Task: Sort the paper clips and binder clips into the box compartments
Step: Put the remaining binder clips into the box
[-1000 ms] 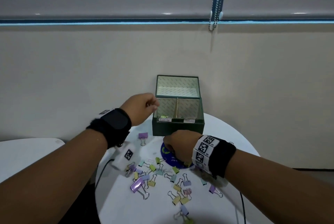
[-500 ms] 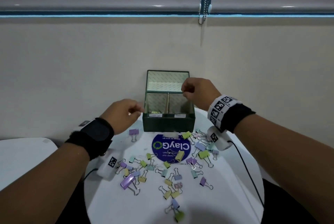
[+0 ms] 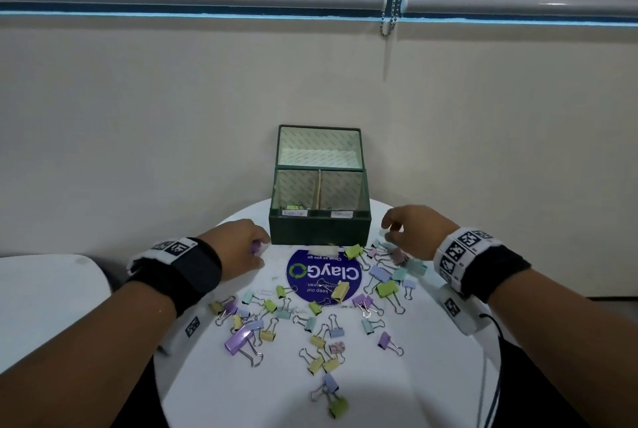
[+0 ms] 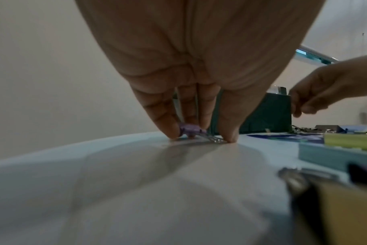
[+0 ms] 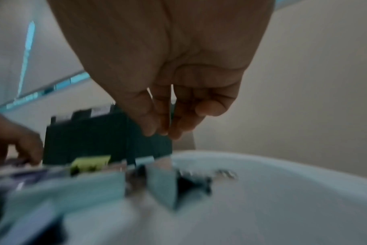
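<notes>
At the left, the left hand point(image 3: 238, 248) is lowered onto the white tabletop point(image 3: 431, 376) just beside the front-left corner of the green box point(image 3: 319, 229), and a purple binder clip point(image 4: 190, 130) is pinched between its fingertips point(image 4: 168, 131) and thumb while the clip lies on the surface – its wire handles are seen trailing toward the thumb in the left wrist view. Across the middle of the tabletop, a wide scatter of pastel binder clips point(image 3: 310, 320) is spread over and around a round blue sticker point(image 3: 322, 277), with a few wire paper clips apparently mixed in, though these are too small to be counted. Behind the sticker the box is stood open, its lid point(image 3: 319, 146) raised against the wall, and its front is divided into two labelled compartments; a small number of pieces can be made out in the left compartment point(image 3: 293, 208), while the floor of the right one is hidden by the front wall. At the right, the right hand point(image 3: 411, 232) is held just above a cluster of clips beside the box's front-right corner, its fingers loosely curled and nothing seen between them – the right wrist view is blurred. The sorting is judged to be at an early stage: almost all of the clips are left to be moved.
</notes>
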A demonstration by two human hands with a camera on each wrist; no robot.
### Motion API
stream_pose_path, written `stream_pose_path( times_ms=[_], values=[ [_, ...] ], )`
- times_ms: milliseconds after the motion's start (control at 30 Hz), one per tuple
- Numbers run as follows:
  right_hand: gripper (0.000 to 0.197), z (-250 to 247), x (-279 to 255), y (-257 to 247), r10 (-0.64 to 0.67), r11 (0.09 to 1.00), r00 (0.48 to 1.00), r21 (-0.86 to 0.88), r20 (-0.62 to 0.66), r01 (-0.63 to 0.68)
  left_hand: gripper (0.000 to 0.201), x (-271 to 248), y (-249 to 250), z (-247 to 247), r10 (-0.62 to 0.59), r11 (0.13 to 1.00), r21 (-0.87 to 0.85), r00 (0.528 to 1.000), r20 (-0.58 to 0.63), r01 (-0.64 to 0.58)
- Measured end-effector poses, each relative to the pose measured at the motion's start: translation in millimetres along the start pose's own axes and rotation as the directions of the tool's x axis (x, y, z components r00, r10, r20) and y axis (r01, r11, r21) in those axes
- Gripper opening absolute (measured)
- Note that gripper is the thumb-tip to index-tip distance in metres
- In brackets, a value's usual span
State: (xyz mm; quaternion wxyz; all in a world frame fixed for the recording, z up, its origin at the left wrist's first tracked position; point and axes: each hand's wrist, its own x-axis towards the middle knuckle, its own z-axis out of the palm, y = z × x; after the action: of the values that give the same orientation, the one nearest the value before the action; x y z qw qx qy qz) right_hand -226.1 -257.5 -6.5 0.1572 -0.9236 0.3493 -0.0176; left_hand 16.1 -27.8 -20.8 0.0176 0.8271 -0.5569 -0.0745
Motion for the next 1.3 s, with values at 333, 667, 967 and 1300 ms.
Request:
stream_pose_path(
  times_ms=[333, 667, 967, 1300],
  values=[
    [0.007, 16.7, -0.4, -0.8, -0.022, 0.999, 0.996, 0.047, 0.086, 0.018, 0.031, -9.7, 41.9, -21.6, 0.282, 0.958, -0.061, 0.959, 0.001, -0.282],
    [0.015, 10.8, -9.3, -2.8, -0.075, 0.99, 0.994, 0.117, -0.074, 0.083, 0.055, 41.3, 132.5, -2.4, 0.263, 0.929, 0.23, 0.954, 0.142, -0.29],
    [0.025, 20.3, -1.8, 2.0, -0.041, 0.998, 0.995, -0.035, 0.094, 0.045, 0.042, 27.1, 124.9, -17.0, 0.166, 0.95, 0.231, 0.966, 0.197, -0.211],
    [0.006, 22.7, -2.7, -1.4, -0.085, 0.996, 0.993, -0.032, 0.081, 0.087, 0.031, 31.7, 57.3, -97.6, -0.096, 0.953, -0.303, 0.925, -0.368, -0.022]
  ],
)
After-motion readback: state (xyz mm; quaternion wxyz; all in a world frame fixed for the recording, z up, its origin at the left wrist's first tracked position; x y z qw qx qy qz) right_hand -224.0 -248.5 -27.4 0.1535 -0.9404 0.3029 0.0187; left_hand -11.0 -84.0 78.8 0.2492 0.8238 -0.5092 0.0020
